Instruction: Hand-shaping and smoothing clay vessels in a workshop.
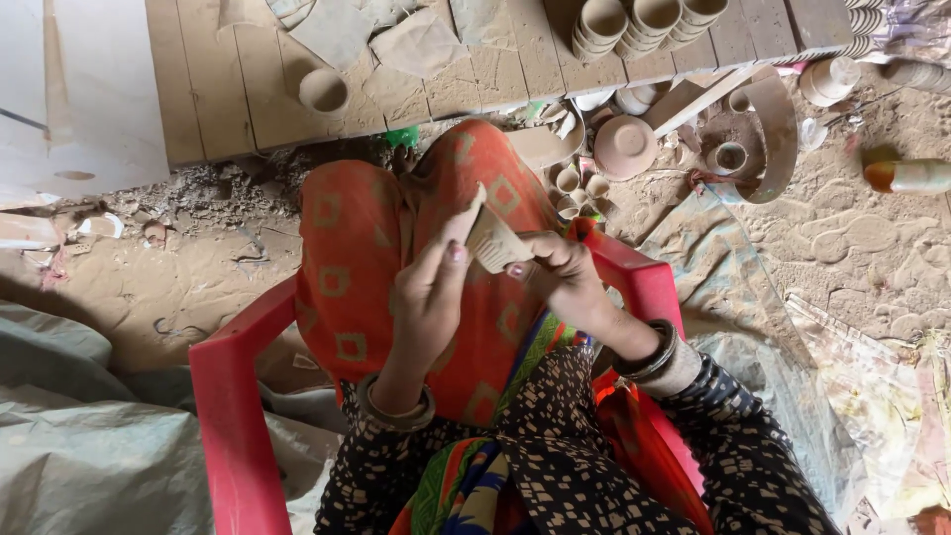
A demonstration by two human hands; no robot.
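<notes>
Evidently, clay piece (492, 243) is pinched between left hand (431, 292) and right hand (557, 272).

- Seen from above: seated in a red plastic chair (230, 396), lap draped in orange patterned cloth (357, 248).
- Left hand (428, 292) raised over the lap, fingers against one side of a small pale clay piece (492, 241).
- Right hand (555, 272) closed around the other side of that clay piece; bangles at both wrists.
- Beyond the knees, a wooden plank platform (238, 89) bearing one clay cup (324, 91) and stacked clay cups (644, 25).
- On the sandy ground near the feet, small clay cups (580, 188) and an upturned clay bowl (624, 146).
- Grey sheeting (69, 436) beside the chair.
</notes>
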